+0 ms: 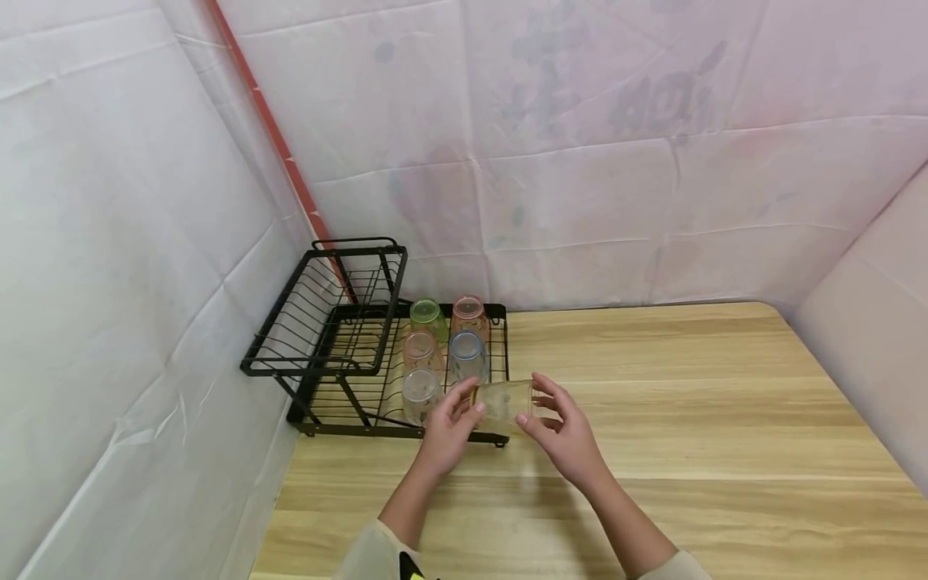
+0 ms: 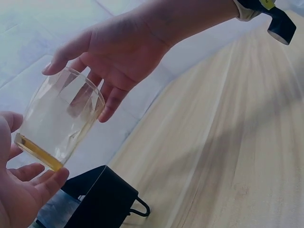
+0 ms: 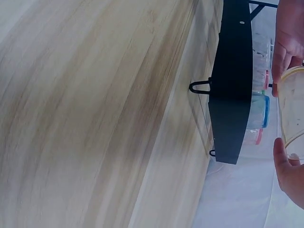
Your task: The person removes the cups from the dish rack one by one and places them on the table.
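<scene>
A clear drinking glass (image 1: 503, 403) with a yellow-tinted base lies sideways in the air between both hands, over the front right corner of a black dish rack (image 1: 377, 431). My left hand (image 1: 447, 431) grips its base end between thumb and fingers. At the rim end, my right hand (image 1: 565, 439) holds it with the thumb in front and the fingers behind. The left wrist view shows the glass (image 2: 61, 118) tilted, its yellow base near the left hand (image 2: 23, 190) and its mouth by the right hand (image 2: 118, 52). Nothing is visible inside it.
Several tinted glasses stand upside down on the rack's lower tier, among them a green one (image 1: 428, 316), a blue one (image 1: 467, 354) and a clear one (image 1: 420, 391). The upper basket (image 1: 326, 310) is at the left. A wooden table (image 1: 689, 435) extends right; white sheeting (image 1: 580, 201) hangs behind.
</scene>
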The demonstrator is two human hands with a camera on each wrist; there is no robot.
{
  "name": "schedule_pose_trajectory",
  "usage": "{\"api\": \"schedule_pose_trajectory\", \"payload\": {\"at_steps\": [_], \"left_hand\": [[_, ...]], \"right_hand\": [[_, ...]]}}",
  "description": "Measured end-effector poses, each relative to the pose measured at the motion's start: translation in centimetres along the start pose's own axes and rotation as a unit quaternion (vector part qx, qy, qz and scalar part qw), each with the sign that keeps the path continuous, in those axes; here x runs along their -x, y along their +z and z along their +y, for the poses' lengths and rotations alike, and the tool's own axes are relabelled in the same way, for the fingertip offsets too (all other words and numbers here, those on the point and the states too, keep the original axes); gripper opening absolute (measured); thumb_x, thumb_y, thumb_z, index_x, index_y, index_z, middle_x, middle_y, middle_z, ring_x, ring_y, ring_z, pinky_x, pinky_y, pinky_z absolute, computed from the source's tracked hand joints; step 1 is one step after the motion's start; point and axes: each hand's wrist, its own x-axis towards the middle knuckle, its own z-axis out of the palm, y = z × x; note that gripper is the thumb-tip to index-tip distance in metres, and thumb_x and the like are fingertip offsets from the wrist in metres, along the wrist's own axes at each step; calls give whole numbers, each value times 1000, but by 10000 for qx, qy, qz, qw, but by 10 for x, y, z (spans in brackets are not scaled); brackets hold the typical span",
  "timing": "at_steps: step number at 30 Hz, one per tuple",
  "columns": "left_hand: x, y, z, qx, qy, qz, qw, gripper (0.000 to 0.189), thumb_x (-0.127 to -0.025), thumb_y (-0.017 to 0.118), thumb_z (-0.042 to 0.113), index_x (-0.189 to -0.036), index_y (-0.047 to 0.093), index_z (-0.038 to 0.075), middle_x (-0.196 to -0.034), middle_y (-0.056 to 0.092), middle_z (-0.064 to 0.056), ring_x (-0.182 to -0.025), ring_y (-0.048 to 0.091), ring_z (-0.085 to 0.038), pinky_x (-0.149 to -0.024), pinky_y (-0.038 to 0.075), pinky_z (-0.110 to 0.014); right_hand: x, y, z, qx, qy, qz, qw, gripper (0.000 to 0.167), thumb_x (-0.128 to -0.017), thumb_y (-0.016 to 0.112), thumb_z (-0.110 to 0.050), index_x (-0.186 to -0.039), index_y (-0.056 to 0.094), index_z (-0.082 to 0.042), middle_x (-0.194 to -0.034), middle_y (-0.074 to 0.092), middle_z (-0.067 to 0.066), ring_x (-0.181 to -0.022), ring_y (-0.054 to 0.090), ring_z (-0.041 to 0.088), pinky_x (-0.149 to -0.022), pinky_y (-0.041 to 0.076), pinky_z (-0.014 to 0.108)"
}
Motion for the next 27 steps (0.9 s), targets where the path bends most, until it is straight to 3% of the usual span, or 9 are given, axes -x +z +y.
{"api": "schedule_pose_trajectory", "payload": {"at_steps": [4, 8, 13, 19, 27], "left_hand": [[-2, 3, 2, -199, -54, -39, 9998, 46, -100, 57, 14, -144, 48, 9, -149, 46, -15, -139, 42, -32, -111, 39, -48], [-3, 6, 8, -614, 23, -99, 9981, 46, -98, 59, 14, -143, 49, 11, -145, 50, -14, -134, 45, -35, -104, 45, -51], [-1, 9, 16, -983, 396, -358, 9937, 49, -97, 63, 22, -144, 49, 22, -147, 48, -7, -135, 44, -30, -104, 45, -53], [-2, 17, 21, -1099, 694, -612, 9896, 49, -98, 61, 32, -145, 48, 26, -149, 46, -2, -135, 46, -25, -103, 46, -53], [-4, 29, 25, -1106, 506, -1015, 9874, 51, -100, 56, 37, -148, 43, 27, -148, 47, -3, -130, 50, -25, -101, 49, -48]], "right_hand": [[1, -3, -2, 159, -190, 92, 9997, 65, -89, 74, -24, -146, 45, -23, -144, 47, 8, -122, 50, 29, -88, 54, 26], [2, -5, -5, 585, -351, 219, 9974, 64, -87, 76, -27, -144, 48, -26, -144, 48, 3, -120, 49, 22, -88, 53, 33], [2, -8, -8, 1209, -721, 423, 9891, 64, -83, 80, -26, -140, 53, -23, -143, 49, 2, -122, 48, 19, -87, 51, 40], [3, -9, -7, 1876, -1355, 598, 9710, 65, -77, 84, -24, -135, 57, -15, -143, 50, 9, -129, 44, 27, -86, 49, 45], [2, -13, -9, 2235, -2324, 895, 9423, 65, -70, 87, -18, -130, 62, -9, -136, 55, 15, -122, 47, 36, -92, 43, 56]]}}
